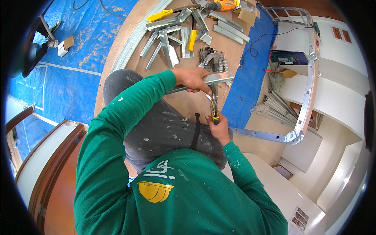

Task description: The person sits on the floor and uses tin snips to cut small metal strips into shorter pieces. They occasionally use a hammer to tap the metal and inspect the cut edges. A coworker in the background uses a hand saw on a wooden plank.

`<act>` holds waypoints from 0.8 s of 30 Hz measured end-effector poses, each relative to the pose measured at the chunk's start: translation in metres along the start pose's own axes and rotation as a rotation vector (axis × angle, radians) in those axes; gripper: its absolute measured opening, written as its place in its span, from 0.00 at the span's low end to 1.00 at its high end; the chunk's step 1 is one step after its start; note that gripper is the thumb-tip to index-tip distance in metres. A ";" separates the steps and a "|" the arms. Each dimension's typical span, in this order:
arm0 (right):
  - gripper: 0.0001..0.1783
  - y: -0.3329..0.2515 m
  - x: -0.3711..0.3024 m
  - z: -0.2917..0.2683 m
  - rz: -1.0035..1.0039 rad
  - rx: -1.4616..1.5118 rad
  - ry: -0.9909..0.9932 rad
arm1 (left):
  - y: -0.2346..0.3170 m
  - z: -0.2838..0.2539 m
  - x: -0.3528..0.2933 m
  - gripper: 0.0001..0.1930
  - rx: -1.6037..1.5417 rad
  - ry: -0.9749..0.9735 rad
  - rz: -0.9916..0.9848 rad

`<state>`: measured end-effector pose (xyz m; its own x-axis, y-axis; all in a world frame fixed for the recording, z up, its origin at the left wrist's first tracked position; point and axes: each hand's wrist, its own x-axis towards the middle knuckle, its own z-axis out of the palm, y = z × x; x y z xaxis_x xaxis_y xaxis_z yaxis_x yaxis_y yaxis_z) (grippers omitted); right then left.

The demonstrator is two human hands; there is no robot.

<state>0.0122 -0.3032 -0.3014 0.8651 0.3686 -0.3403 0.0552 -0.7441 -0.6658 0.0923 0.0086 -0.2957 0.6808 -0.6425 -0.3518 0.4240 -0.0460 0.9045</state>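
My left hand (192,79) is closed around a short length of bent galvanised metal channel (221,77), held above my lap. My right hand (219,128) grips a pair of metal snips (214,107) with black and yellow handles. The snips point away from me, and their head meets the near side of the channel; whether the blades are around the metal I cannot tell. Just beyond, a pile of small metal brackets (213,58) lies on the brown board (129,23), with a grey glove-like cloth on it.
Cut channel pieces (168,47) lie on the board with yellow-handled tools (192,40) and an orange power tool (223,5). A ladder (303,113) stands at the right. Blue sheeting (82,35) covers the floor. Another person's feet (52,44) show at far left.
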 end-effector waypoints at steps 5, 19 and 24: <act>0.16 -0.011 0.009 -0.010 0.008 0.001 -0.026 | 0.005 -0.005 -0.003 0.19 0.013 0.034 -0.018; 0.17 -0.020 -0.001 -0.023 0.017 0.036 -0.091 | 0.007 -0.003 -0.003 0.15 0.040 0.090 -0.004; 0.17 -0.035 -0.004 -0.022 0.086 0.055 -0.116 | 0.005 -0.003 -0.003 0.16 0.039 0.102 -0.011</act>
<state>0.0183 -0.2907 -0.2620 0.8016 0.3696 -0.4699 -0.0464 -0.7451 -0.6653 0.0940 0.0123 -0.2905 0.7346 -0.5605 -0.3824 0.4095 -0.0830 0.9085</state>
